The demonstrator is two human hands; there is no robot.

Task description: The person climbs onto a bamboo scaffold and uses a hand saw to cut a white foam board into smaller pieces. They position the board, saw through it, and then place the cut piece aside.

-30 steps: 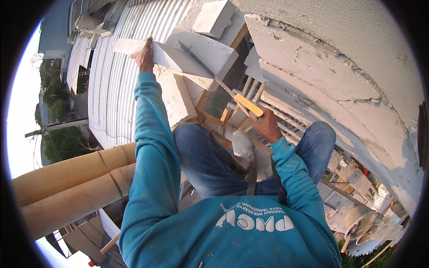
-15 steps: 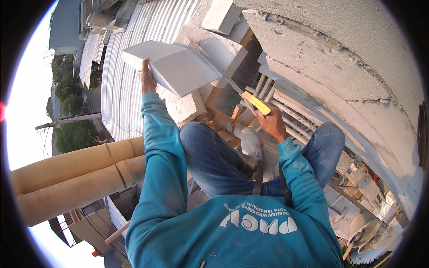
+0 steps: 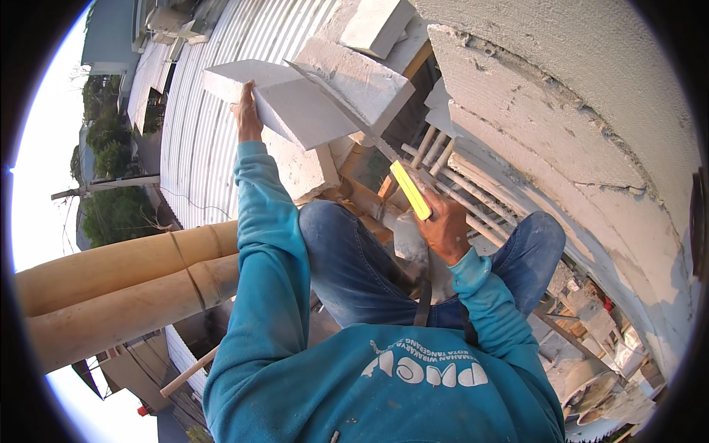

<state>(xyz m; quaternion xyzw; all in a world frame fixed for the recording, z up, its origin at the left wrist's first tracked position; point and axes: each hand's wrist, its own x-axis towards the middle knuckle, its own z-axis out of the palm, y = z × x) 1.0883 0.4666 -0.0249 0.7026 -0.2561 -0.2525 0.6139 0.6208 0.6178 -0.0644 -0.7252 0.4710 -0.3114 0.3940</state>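
My left hand [image 3: 248,114] grips the near left edge of a pale grey aerated concrete block [image 3: 306,109], its fingers up against the side. My right hand [image 3: 445,227] is closed around the yellow handle of a handsaw [image 3: 411,190]. The saw's blade runs up and to the left along the block's right-hand edge, between it and a rougher pale block [image 3: 362,77]. How deep the teeth sit in the block is hard to tell. Another rough block [image 3: 304,171] lies beneath, close to my left knee.
A thick block wall [image 3: 539,111] rises on the right. Two bamboo poles [image 3: 133,269] cross at the left. Corrugated roofing [image 3: 210,118] lies beyond, well below. Thinner poles [image 3: 480,199] run beside the wall. Another cut block [image 3: 378,26] sits at the far end.
My right hand has drawn the saw back toward me, and more of the blade shows along the block's edge. My left hand keeps its hold, shifted slightly.
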